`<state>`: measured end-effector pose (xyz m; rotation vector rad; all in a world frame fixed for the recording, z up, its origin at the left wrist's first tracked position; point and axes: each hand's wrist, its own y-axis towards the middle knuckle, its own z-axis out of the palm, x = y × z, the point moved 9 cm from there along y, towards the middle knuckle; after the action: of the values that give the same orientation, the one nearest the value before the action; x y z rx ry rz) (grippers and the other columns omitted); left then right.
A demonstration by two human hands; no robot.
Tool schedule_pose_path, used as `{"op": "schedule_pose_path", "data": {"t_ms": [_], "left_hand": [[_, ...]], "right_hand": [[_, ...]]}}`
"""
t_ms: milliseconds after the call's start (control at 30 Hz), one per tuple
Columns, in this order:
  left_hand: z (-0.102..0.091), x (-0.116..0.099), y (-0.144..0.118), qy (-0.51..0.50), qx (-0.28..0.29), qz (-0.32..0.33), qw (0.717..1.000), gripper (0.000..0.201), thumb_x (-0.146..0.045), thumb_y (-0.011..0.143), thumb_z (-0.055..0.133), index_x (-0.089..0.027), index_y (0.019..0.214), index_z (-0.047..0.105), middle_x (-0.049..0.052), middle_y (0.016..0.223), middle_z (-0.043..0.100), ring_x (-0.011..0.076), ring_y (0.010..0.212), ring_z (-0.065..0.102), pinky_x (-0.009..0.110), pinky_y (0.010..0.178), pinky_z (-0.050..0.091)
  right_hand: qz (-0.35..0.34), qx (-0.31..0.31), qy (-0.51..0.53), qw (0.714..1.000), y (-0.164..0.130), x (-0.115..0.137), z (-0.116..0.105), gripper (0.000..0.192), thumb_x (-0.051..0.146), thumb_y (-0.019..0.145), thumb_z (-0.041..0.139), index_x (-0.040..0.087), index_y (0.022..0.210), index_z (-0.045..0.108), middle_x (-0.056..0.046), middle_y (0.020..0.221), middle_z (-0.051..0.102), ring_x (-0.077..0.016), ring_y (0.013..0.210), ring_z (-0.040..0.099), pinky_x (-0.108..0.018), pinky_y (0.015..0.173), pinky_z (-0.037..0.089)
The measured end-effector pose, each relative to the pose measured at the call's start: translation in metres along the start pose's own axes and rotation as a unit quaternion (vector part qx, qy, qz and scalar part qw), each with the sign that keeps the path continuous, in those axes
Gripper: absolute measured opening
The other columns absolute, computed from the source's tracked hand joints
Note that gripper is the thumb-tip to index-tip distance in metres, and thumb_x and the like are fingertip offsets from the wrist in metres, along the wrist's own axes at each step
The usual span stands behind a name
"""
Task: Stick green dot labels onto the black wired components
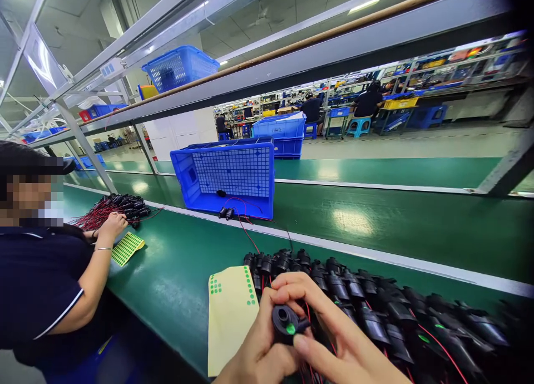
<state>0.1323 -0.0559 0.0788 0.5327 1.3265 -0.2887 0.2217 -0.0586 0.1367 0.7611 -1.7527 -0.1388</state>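
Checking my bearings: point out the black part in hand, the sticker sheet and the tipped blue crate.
black part [284, 320], head view, round face.
sticker sheet [229, 317], head view, bare yellow middle.
blue crate [236, 172], head view, gridded bottom.

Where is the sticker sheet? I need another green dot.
The sticker sheet lies on the green table at bottom centre, just left of the left hand and the row of black parts.

A sticker sheet [230, 317] lies left of the fingers [292, 286]; a row of parts [375, 311] behind and right; a crate [227, 175] farther behind.
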Motion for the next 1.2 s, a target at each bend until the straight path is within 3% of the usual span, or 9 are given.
{"op": "schedule_pose_path", "data": {"t_ms": [133,233,367,567,733,1000,1200], "left_hand": [[-0.002,0.007,-0.001,-0.122,0.018,-0.029,0.992,0.046,-0.02,0.064,0.061,-0.017,0.109,0.051,0.002,0.095,0.053,0.0175,0.087,0.049,0.032,0.079,0.036],[-0.002,0.008,0.0,-0.171,0.026,0.008,0.985,0.047,-0.026,0.068,0.062,-0.017,0.114,0.053,0.003,0.096,0.057,0.0206,0.089,0.054,0.034,0.083,0.038],[-0.007,0.002,-0.001,-0.142,0.004,0.048,0.989,0.046,-0.038,0.08,0.062,-0.017,0.12,0.054,0.006,0.104,0.06,0.0262,0.101,0.055,0.04,0.093,0.036],[-0.016,-0.003,-0.01,-0.057,-0.049,0.001,0.997,0.036,-0.04,0.089,0.057,-0.018,0.117,0.056,0.007,0.113,0.053,0.0269,0.112,0.046,0.041,0.102,0.032],[-0.016,-0.005,-0.014,-0.023,-0.067,-0.035,0.997,0.031,-0.034,0.091,0.052,-0.018,0.116,0.057,0.007,0.113,0.052,0.027,0.114,0.045,0.042,0.105,0.032],[-0.018,0.016,-0.009,-0.061,-0.037,-0.001,0.997,0.038,-0.043,0.086,0.057,-0.018,0.115,0.055,0.005,0.104,0.052,0.0255,0.104,0.049,0.043,0.1,0.038],[-0.017,0.016,-0.01,-0.062,-0.037,-0.004,0.997,0.036,-0.038,0.086,0.055,-0.018,0.116,0.054,0.005,0.108,0.051,0.0244,0.104,0.049,0.042,0.1,0.037]], "right_hand": [[-0.011,0.03,-0.047,0.998,0.001,0.005,-0.001,0.058,0.006,0.083,0.059,0.043,0.127,0.058,0.0,0.13,0.06,-0.0163,0.118,0.065,-0.022,0.082,0.06],[-0.026,0.012,-0.097,0.995,0.001,0.005,-0.001,0.058,0.004,0.084,0.059,0.043,0.127,0.057,0.0,0.127,0.061,-0.015,0.117,0.065,-0.022,0.085,0.06],[-0.082,-0.038,-0.194,0.977,-0.001,0.01,-0.003,0.055,0.009,0.085,0.063,0.037,0.131,0.055,-0.002,0.121,0.062,-0.0153,0.116,0.065,-0.025,0.096,0.057],[-0.177,-0.075,-0.294,0.936,-0.006,0.023,0.001,0.042,0.011,0.086,0.06,0.022,0.126,0.061,-0.007,0.111,0.067,-0.0173,0.105,0.069,-0.024,0.088,0.06],[-0.193,-0.068,-0.329,0.922,-0.008,0.027,0.007,0.039,0.01,0.087,0.058,0.018,0.125,0.06,-0.011,0.113,0.069,-0.0204,0.105,0.07,-0.029,0.086,0.062],[-0.207,-0.059,-0.346,0.913,-0.01,0.027,0.012,0.036,0.008,0.089,0.057,0.016,0.124,0.057,-0.012,0.112,0.069,-0.0198,0.106,0.069,-0.03,0.087,0.061],[-0.208,-0.058,-0.354,0.91,-0.011,0.026,0.014,0.037,0.007,0.089,0.056,0.016,0.125,0.056,-0.013,0.114,0.069,-0.0202,0.107,0.069,-0.031,0.088,0.06]]}}
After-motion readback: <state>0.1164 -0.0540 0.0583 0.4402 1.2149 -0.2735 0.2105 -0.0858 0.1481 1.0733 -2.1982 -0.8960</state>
